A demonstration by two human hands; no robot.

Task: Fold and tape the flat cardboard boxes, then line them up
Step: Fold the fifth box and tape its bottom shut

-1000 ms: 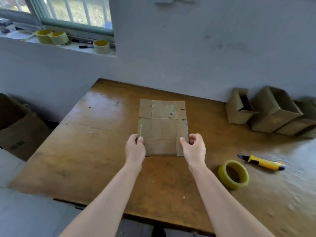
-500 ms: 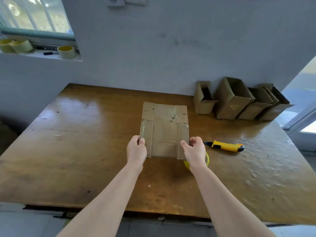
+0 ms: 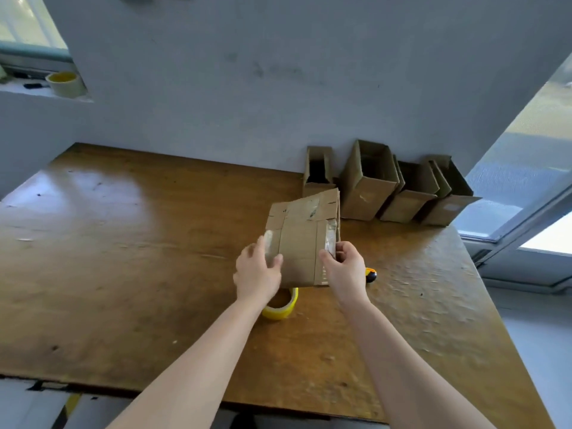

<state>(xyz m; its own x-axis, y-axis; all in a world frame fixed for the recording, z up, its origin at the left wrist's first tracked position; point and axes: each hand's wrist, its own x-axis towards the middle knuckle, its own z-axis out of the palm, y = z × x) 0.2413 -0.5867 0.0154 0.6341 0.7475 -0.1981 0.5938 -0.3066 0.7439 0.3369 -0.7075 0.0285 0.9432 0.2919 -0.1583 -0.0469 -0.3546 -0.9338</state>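
Left hand [image 3: 257, 270] and right hand [image 3: 346, 267], grips pinching its side edges, are lifting the flat box [image 3: 301, 243] above the tape roll [image 3: 280, 312]; folding is probably starting.

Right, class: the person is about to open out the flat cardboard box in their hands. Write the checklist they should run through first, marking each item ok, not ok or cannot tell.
1. Left hand grips the left edge of the flat box: ok.
2. Right hand pinches its right edge: ok.
3. Flat box opened into shape: not ok, it is flat.
4. Tape roll close by: ok, it lies on the table by the left wrist.
5. Knife blade retracted: cannot tell, only its end shows past the right hand.
6. Room in the line: ok, bare table lies left of the four folded boxes at the wall.
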